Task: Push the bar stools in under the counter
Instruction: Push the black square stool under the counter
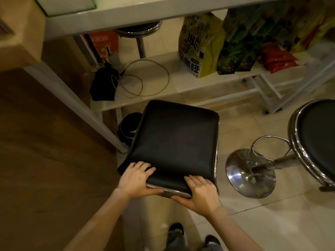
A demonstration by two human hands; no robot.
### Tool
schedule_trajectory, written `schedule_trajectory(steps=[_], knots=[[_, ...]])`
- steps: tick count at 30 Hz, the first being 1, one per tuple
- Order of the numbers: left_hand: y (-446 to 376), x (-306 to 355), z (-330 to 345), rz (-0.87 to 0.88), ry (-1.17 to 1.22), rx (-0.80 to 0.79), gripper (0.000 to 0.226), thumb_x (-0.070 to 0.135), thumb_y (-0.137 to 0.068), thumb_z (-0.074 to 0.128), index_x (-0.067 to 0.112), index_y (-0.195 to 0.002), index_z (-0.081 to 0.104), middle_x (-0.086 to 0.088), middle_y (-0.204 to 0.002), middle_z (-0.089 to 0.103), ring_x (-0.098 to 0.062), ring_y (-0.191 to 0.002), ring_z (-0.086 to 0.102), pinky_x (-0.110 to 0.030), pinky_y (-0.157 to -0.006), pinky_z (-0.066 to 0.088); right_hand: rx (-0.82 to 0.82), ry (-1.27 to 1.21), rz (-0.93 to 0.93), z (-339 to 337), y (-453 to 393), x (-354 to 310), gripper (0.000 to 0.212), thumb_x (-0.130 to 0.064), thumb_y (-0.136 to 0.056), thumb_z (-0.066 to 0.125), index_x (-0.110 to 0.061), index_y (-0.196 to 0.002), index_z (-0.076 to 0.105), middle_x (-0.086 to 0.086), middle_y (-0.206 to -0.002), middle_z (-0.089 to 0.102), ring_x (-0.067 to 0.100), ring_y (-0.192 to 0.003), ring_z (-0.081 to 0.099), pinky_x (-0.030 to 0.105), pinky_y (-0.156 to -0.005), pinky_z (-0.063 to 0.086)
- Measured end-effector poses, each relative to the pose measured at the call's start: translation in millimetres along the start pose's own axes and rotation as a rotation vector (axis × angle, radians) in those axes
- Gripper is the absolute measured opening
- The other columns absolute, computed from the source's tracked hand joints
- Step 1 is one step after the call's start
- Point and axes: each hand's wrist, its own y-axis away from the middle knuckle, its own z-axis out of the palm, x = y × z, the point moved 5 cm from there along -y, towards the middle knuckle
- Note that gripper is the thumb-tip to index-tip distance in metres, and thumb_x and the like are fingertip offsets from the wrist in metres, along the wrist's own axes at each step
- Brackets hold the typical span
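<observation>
Both hands grip the near edge of the square black stool (pixel 175 142), left hand (pixel 135 180) and right hand (pixel 200 193) curled around it, fingers on top, thumbs underneath. It sits just short of the white counter (pixel 112 19). Yellow bag (pixel 199 46) on the shelf (pixel 181 86), writing unreadable. Round stool (pixel 315 140) stands apart, far right.

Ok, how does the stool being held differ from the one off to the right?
The square stool has a square black seat; the round stool has a round one with a chrome rim. The left hand and right hand grip the square stool's near edge; nobody touches the round stool. The round stool's chrome base and footrest show; the square stool's seat hides its own. Both have black padded seats and stand outside the counter.
</observation>
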Motion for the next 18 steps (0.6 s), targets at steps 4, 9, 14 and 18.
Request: schedule_trajectory(steps=[4, 9, 14, 18], knots=[[-22.9, -1.0, -4.1, -0.04, 0.035, -0.046, 0.126, 0.091, -0.045, -0.013, 0.027, -0.14, 0.038, 0.003, -0.142, 0.042, -0.018, -0.132, 0.033, -0.036, -0.109, 0.023, 0.025, 0.051, -0.005, -6.7, -23.2, 14.1, 0.088, -0.08, -0.079, 0.01, -0.02, -0.092, 0.074, -0.004, -0.087, 0.076, 0.012, -0.078, 0.072, 0.026, -0.062, 0.058], [-37.9, 1.7, 0.1, -0.049, 0.025, -0.008, 0.098, 0.087, -0.07, 0.002, 0.026, -0.106, 0.07, 0.005, -0.102, 0.071, -0.015, -0.097, 0.065, -0.033, -0.084, 0.052, 0.059, 0.062, -0.062, -10.7, -34.7, 29.3, 0.088, -0.08, -0.079, 0.013, -0.018, -0.09, 0.075, -0.003, -0.085, 0.076, 0.013, -0.076, 0.072, 0.026, -0.059, 0.058], [-37.4, 2.7, 2.7, -0.041, 0.042, 0.028, 0.092, 0.084, -0.075, 0.007, 0.024, -0.096, 0.073, 0.005, -0.091, 0.073, -0.015, -0.085, 0.068, -0.033, -0.073, 0.055, 0.049, 0.079, -0.093, -7.4, -36.5, 33.8, 0.086, -0.08, -0.079, 0.017, -0.018, -0.091, 0.075, -0.002, -0.086, 0.076, 0.013, -0.077, 0.072, 0.026, -0.06, 0.058], [-41.4, 18.8, 0.8, -0.094, 0.085, 0.033, 0.094, 0.083, -0.076, 0.006, 0.02, -0.092, 0.074, 0.002, -0.086, 0.072, -0.018, -0.081, 0.068, -0.033, -0.07, 0.056, 0.017, 0.07, -0.13, -8.5, -41.6, 54.6, 0.087, -0.081, -0.078, 0.02, -0.016, -0.094, 0.074, 0.0, -0.088, 0.076, 0.015, -0.078, 0.072, 0.027, -0.061, 0.059]])
